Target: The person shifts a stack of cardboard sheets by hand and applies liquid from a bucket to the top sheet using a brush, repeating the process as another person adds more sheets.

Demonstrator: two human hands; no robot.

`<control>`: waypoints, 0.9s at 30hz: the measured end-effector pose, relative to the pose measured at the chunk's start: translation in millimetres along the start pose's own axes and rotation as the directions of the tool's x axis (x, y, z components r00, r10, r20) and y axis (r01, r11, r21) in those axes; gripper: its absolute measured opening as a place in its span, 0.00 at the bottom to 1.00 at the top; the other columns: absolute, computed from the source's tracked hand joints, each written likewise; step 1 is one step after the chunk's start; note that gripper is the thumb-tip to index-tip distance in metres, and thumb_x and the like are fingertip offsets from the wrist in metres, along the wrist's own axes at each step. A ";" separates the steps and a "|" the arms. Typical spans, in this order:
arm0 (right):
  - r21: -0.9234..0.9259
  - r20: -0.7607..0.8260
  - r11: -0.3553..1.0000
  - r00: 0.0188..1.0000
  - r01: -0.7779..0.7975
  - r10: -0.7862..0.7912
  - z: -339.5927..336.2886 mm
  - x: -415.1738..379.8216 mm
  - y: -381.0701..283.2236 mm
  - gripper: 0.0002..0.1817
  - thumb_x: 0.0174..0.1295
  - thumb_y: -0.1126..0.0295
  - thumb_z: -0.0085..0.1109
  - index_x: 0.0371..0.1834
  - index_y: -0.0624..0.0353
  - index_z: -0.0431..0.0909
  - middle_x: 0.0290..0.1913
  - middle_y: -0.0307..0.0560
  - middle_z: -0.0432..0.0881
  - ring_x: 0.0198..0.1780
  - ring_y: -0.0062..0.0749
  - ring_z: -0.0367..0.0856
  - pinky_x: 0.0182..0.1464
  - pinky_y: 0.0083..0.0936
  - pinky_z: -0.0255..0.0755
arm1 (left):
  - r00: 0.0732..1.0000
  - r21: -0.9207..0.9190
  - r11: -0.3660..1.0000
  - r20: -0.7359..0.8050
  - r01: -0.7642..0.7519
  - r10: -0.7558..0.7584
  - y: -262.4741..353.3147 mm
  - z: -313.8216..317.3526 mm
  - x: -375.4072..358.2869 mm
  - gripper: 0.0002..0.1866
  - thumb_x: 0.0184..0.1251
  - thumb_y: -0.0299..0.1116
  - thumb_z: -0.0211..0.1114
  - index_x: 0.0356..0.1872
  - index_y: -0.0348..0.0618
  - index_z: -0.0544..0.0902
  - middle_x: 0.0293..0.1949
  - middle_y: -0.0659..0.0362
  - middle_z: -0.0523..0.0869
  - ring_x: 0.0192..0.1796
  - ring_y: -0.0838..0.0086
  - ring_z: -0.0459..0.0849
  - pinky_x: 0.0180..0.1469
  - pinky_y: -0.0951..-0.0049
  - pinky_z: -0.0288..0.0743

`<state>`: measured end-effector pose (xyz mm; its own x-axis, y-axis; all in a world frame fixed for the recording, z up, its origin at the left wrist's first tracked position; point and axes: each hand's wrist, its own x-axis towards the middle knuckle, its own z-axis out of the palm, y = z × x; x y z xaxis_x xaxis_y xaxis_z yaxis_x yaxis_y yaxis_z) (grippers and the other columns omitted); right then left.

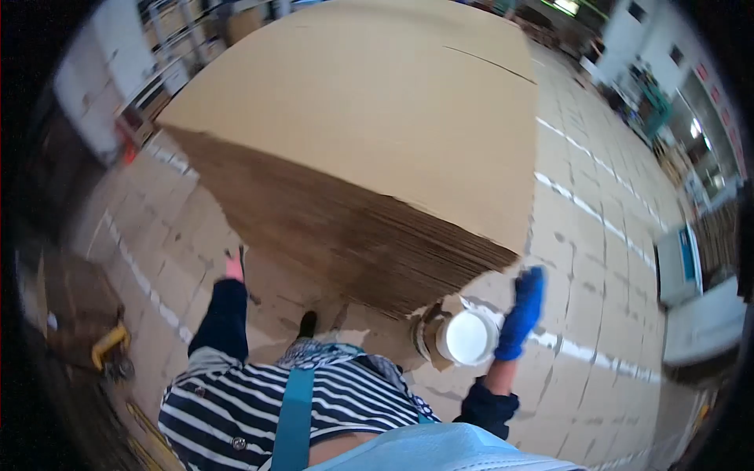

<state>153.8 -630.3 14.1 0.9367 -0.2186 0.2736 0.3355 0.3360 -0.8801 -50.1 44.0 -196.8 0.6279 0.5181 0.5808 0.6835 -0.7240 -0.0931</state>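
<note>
A tall stack of brown cardboard sheets [353, 228] fills the middle of the view, its layered edges facing me and a plain tan sheet [377, 102] on top. My right hand [525, 310], in a blue glove, is just off the stack's near right corner, fingers stretched out and nothing visible in it. My left hand [235, 267] is below the stack's left side, pink at the wrist with dark fingertips. Blur hides how its fingers are set. Beside my right forearm, a white round bucket [469, 337] stands by the stack's near corner.
Light floor with white painted lines [581, 204] runs along the right. Shelving [169, 47] stands at the back left. A yellow metal part [110, 345] lies at the lower left. A white cabinet [679, 267] and green machinery [652, 110] are at the right.
</note>
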 end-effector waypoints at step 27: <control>-0.899 -0.200 0.402 0.980 -0.176 -0.019 75.3 59.9 -53.6 0.26 0.60 0.53 0.38 0.38 0.70 0.72 0.20 0.55 0.74 0.22 0.35 0.72 0.25 0.32 0.64 | 0.949 -0.044 0.997 0.307 -0.058 0.069 -264.1 90.3 497.1 0.18 0.60 0.32 0.43 0.53 0.62 0.64 0.40 0.41 0.74 0.45 0.49 0.73 0.47 0.62 0.67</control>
<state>199.5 -592.4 106.8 0.8910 -0.4040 0.2072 -0.1202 -0.6500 -0.7504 115.2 533.9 43.5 0.7576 0.5815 0.2964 0.6286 -0.7724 -0.0911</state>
